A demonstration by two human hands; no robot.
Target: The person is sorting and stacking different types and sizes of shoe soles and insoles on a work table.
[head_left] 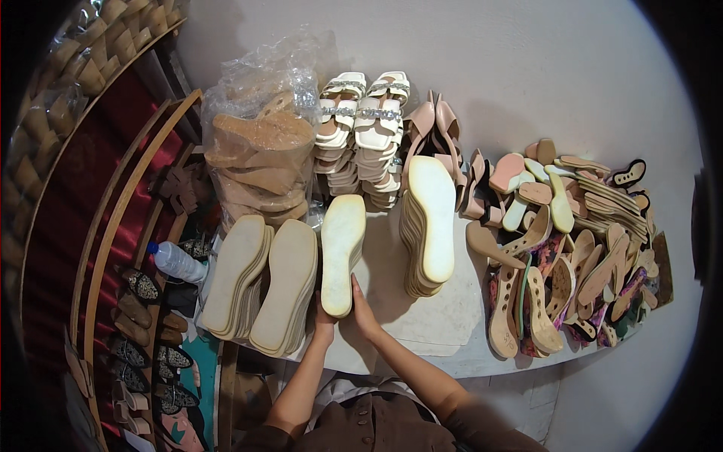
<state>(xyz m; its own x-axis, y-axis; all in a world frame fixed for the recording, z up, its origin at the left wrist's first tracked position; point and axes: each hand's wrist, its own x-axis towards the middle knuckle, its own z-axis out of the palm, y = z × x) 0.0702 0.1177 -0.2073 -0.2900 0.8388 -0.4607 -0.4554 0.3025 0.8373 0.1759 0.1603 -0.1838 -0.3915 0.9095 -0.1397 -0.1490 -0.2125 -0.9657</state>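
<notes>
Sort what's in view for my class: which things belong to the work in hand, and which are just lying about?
In the work, likely:
left hand, right hand
middle stack of pale soles, between them
two matching stacks to its left
matching stack to its right

Lying about, it seems:
white sandals
bagged wedges
pink heels
mixed pile of soles
water bottle

Shoe workshop. Cues: matching pale shoe soles [233, 275] stacked near the surface's [467, 367] front-left corner, unfinished shoe parts [540, 305] heaped toward right edge, bagged wedge soles [260, 135] and white sandals [376, 132] along back edge, shelved shoes [130, 351] past left edge.
</notes>
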